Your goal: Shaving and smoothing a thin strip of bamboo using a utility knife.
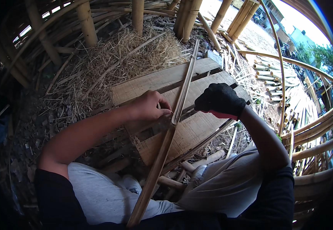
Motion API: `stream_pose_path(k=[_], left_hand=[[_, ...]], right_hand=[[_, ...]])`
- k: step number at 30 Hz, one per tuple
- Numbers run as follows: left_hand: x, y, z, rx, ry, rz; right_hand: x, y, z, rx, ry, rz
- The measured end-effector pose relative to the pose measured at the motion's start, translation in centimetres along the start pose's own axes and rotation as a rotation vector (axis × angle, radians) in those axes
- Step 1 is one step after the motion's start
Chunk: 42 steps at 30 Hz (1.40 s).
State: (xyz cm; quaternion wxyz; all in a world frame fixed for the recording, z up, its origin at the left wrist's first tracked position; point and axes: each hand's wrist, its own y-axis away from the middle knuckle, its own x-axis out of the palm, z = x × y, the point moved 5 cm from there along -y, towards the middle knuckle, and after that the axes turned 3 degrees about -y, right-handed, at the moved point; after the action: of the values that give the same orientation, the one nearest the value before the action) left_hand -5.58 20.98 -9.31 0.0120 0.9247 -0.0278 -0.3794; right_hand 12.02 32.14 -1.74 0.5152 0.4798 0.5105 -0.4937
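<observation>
A long split bamboo strip (185,90), its hollow side up, slants over a low table of wooden slats (189,136). The strip's near end comes back over my lap. Just left of the strip, my bare left hand (154,106) has thumb and fingers pinched together. Something thin may be at the fingertips, too small to name. On the strip's other side, my right hand (221,101), in a black glove with a red palm side, is closed like a fist above the slats. Whatever it may hold is hidden.
Dry bamboo shavings (112,63) are heaped beyond the table at the left. Upright bamboo posts (137,17) stand along the back. Many cut bamboo poles (275,86) lie on the ground at the right, near a bamboo railing (316,149). My legs are against the table's near side.
</observation>
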Motion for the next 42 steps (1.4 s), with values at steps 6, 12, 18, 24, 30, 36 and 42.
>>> stream_pose_path(k=[6, 12, 18, 24, 30, 36, 42], left_hand=[[-0.4, -0.6, -0.7, 0.108, -0.121, 0.066], [-0.1, -1.1, -2.8, 0.203, -0.411, 0.216], [-0.6, -1.2, -2.8, 0.228, -0.423, 0.3], [-0.4, -0.3, -2.8, 0.249, -0.465, 0.267], [0.1, 0.5, -3.6, 0.305, -0.6, 0.156], [0.4, 1.1, -4.7, 0.341, -0.745, 0.101], [-1.0, 1.5, -5.7, 0.345, -0.828, 0.099]], right_hand=[[0.7, -1.6, 1.5, 0.019, 0.02, -0.085], [1.6, -1.4, 1.9, 0.028, 0.2, -0.045], [2.7, -1.7, 2.7, 0.06, 0.227, -0.122], [3.9, -1.0, 4.5, 0.116, 0.229, -0.198], [4.3, -0.3, 5.6, 0.242, 0.207, -0.204], [4.0, 0.1, 6.1, 0.122, 0.096, -0.434], [4.1, -0.7, 6.2, 0.247, 0.129, -0.37]])
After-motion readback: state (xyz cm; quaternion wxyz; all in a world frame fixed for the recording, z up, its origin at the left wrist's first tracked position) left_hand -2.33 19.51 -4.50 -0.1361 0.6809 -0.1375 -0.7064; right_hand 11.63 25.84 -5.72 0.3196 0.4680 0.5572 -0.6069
